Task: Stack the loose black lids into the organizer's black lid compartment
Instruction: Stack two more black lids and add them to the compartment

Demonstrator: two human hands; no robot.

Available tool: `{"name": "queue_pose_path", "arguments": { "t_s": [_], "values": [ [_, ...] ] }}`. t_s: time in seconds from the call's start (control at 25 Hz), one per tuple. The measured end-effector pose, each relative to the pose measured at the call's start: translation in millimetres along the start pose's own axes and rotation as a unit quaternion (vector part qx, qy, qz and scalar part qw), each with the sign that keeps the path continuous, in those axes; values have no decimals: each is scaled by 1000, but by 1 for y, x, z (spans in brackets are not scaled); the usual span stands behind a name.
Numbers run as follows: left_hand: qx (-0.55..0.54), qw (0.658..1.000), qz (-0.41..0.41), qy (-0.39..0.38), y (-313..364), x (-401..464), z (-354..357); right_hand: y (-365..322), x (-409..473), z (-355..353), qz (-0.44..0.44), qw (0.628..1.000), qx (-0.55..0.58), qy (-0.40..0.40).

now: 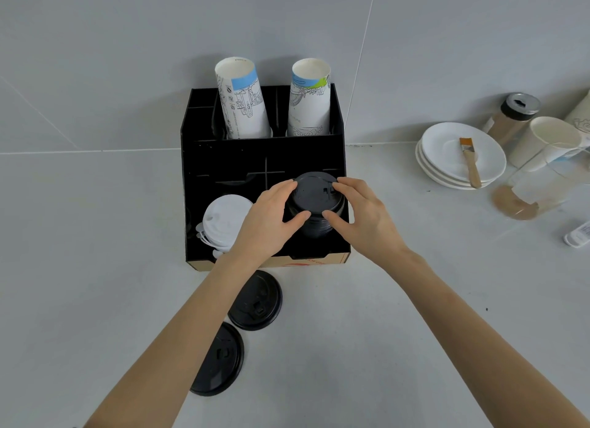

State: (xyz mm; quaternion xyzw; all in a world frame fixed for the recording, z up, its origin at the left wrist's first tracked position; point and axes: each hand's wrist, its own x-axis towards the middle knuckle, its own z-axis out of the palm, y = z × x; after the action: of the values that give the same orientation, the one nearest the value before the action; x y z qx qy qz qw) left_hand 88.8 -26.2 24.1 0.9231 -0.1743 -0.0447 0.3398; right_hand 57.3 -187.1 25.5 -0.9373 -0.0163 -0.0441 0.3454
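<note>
A black organizer (223, 159) stands against the wall. Its front right compartment holds a stack of black lids (314, 200). My left hand (266, 216) and my right hand (362, 216) grip the top of that stack from either side, thumbs toward me and fingers on the far rim. Two loose black lids lie on the counter before the organizer: one (257, 301) close to its front edge, the other (220, 360) nearer to me, partly under my left forearm. A stack of white lids (223, 218) fills the front left compartment.
Two stacks of printed paper cups (244, 101) (309, 101) stand in the organizer's back row. To the right are stacked white saucers (447, 169) with a brush (470, 162), a shaker jar (514, 114), a paper cup (546, 141) and a clear pitcher (539, 188).
</note>
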Motion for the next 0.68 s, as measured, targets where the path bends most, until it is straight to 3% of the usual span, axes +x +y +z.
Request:
{"name": "queue_pose_path", "arguments": {
  "t_s": [0.68],
  "values": [
    [15, 1000, -5, -14, 4, -9, 4, -3, -15, 8, 14, 999, 10, 30]
  ]
}}
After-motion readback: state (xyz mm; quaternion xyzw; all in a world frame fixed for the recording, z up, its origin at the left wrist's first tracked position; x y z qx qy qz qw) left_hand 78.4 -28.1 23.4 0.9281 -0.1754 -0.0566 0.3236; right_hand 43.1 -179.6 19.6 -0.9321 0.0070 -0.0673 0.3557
